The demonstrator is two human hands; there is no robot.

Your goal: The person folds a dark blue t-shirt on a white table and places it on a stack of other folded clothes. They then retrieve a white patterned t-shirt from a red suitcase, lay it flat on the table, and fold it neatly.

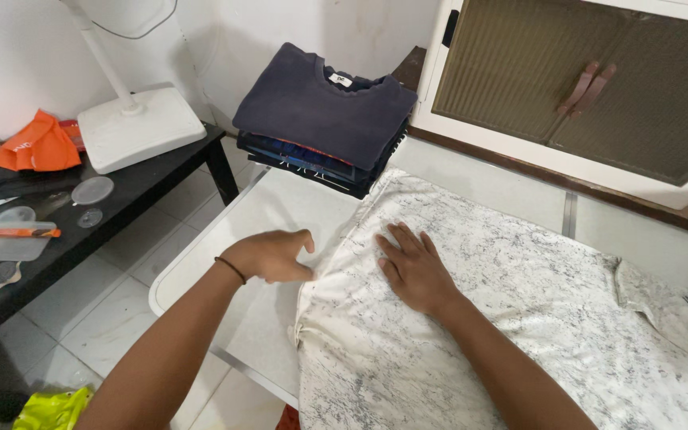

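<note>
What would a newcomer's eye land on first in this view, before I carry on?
First the two hands in the middle: the right hand lies flat on a white, grey-speckled shirt spread over the white table, while the left hand pinches the shirt's edge. Next, the stack of folded clothes, dark navy on top, at the table's far end. To the left, a black side table carries an orange cloth and a white fan base.

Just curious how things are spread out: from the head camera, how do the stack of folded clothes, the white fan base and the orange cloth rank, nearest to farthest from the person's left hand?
1. Stack of folded clothes, beyond the left hand.
2. White fan base, on the black side table.
3. Orange cloth, at the table's far left.
</note>
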